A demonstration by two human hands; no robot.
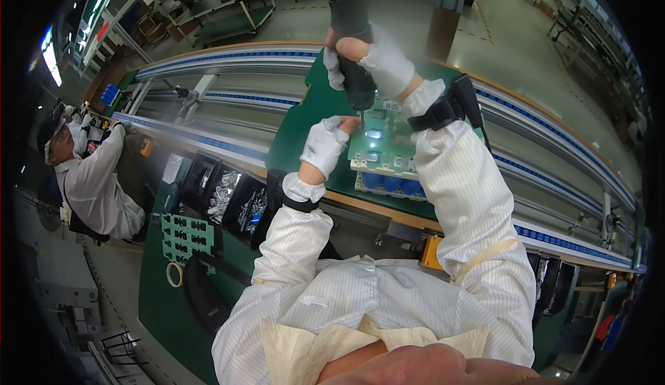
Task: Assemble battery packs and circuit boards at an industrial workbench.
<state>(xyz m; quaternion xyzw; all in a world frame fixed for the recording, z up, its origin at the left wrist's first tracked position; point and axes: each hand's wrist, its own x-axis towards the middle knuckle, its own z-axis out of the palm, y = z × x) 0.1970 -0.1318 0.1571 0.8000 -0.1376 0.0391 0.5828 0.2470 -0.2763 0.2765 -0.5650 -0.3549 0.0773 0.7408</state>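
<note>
My right hand (384,63), in a white glove with bare fingertips, is wrapped round a black power screwdriver (358,84) held upright with its bit down. The bit meets the left part of a pale green panel (377,146). Below this panel show blue cylinders (391,183) in a white frame, like a battery pack. My left hand (324,148), gloved the same way, is closed at the panel's left edge. Its bare fingertips lie close by the bit; whatever they may pinch is too small to make out.
The pack lies on a green board (291,139) across a conveyor with blue rollers (235,151). Black bins (225,194) of metal fasteners stand left of my forearm, beside green parts (187,238) and a tape roll (174,274). A co-worker (100,177) sits at far left.
</note>
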